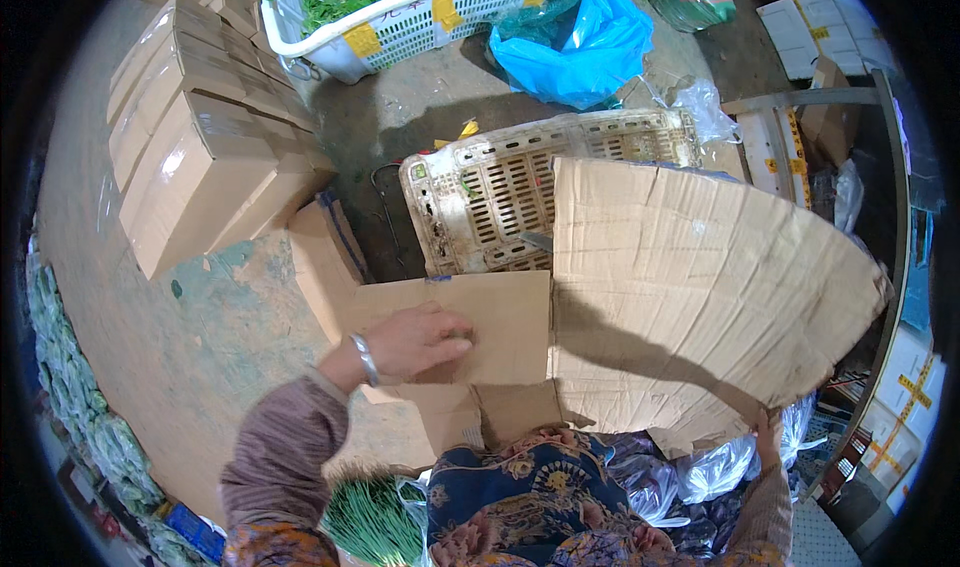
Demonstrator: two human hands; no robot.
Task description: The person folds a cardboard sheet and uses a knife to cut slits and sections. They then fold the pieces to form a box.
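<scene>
A large creased cardboard sheet point(700, 287) is spread at the right, tilted up before me. My right hand point(768, 435) grips its lower right edge; part of the fingers is hidden. A smaller, smoother cardboard panel point(510, 317) lies to the left, with flaps point(440, 412) along its near side. My left hand point(415, 344), a silver bangle at the wrist, rests over this panel with fingers loosely bent and nothing visible in them. Whether sheet and panel are joined, I cannot tell.
Beyond the cardboard lies a dirty slotted plastic crate point(480, 207). Folded cardboard boxes point(205, 157) stand at the left. A white crate of leafy greens point(420, 32) and a blue plastic bag point(575, 57) are farther off. Green stalks point(370, 522) lie near me; a metal frame point(893, 217) rises right.
</scene>
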